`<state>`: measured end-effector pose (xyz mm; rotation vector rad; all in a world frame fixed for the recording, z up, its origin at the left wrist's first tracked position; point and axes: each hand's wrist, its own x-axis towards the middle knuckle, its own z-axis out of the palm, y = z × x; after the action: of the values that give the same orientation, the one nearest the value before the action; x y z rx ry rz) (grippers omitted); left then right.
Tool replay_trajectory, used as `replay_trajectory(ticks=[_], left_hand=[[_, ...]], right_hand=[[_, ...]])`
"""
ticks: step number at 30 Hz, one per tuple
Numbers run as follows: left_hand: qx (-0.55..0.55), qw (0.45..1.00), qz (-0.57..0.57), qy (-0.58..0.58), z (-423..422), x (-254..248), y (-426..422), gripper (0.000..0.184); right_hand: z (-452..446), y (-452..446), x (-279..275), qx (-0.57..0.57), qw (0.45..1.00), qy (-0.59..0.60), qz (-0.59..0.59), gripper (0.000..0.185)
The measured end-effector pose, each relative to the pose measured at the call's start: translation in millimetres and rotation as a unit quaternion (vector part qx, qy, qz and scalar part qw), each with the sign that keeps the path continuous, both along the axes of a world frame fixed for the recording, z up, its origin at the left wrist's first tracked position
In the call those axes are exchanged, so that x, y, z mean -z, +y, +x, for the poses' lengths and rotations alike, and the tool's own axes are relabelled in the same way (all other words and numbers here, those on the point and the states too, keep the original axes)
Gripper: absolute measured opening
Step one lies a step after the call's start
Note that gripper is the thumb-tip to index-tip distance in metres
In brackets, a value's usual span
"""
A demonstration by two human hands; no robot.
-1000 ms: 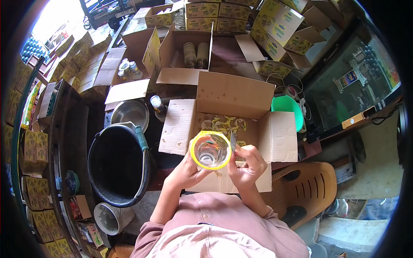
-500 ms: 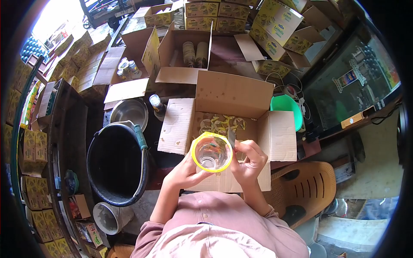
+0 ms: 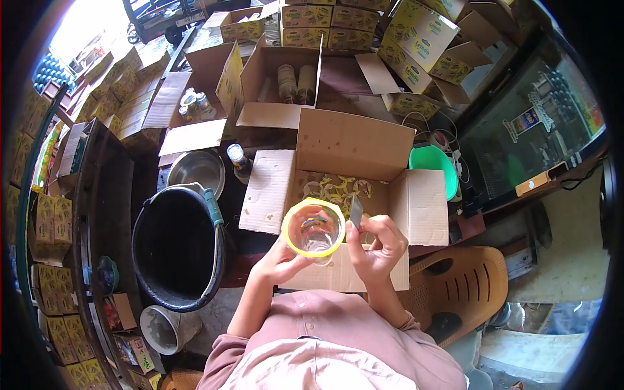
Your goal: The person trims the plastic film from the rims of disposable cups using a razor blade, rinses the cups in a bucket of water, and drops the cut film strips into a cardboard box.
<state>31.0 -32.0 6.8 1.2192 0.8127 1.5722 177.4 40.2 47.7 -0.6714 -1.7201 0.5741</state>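
My left hand (image 3: 279,261) is wrapped round a clear plastic cup (image 3: 316,239) with a yellow rim. Its open mouth faces up towards me. In my right hand (image 3: 380,247), thumb and fingers pinch a flat grey blade (image 3: 355,211), its tip pointing up. The blade is just right of the cup's rim, with a small gap between them. Beneath both hands is an open cardboard box (image 3: 354,146). Yellow and whitish curled strips (image 3: 338,187) lie inside it.
On the left are a black bucket (image 3: 172,253) with a handle, a metal bowl (image 3: 196,170) and a labelled container (image 3: 238,158). A green basin (image 3: 437,166) stands right of the box, above a tan plastic chair (image 3: 468,286). Printed cartons (image 3: 305,14) are stacked behind.
The cup has shifted slightly left and down in my left hand. My right hand's blade has come away from the rim and shows more fully.
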Motion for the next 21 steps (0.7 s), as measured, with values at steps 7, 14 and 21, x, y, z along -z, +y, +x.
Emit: replay_trajectory(ticks=[7,14,21], left_hand=[[0.013,1.000,0.007,-0.019,-2.7,-0.8,-0.4,0.069],[0.012,1.000,0.009,0.011,-3.8,-1.3,0.8,0.069],[0.038,0.995,0.012,0.093,-9.9,-6.9,-2.3,0.067]], right_hand=[[-1.4,-12.8,-6.3,-0.013,1.000,-0.005,0.008,0.015],[-1.5,-14.3,-5.7,0.007,0.999,-0.029,0.029,0.024],[-2.7,-11.8,-7.7,0.034,0.996,-0.061,0.062,0.023]])
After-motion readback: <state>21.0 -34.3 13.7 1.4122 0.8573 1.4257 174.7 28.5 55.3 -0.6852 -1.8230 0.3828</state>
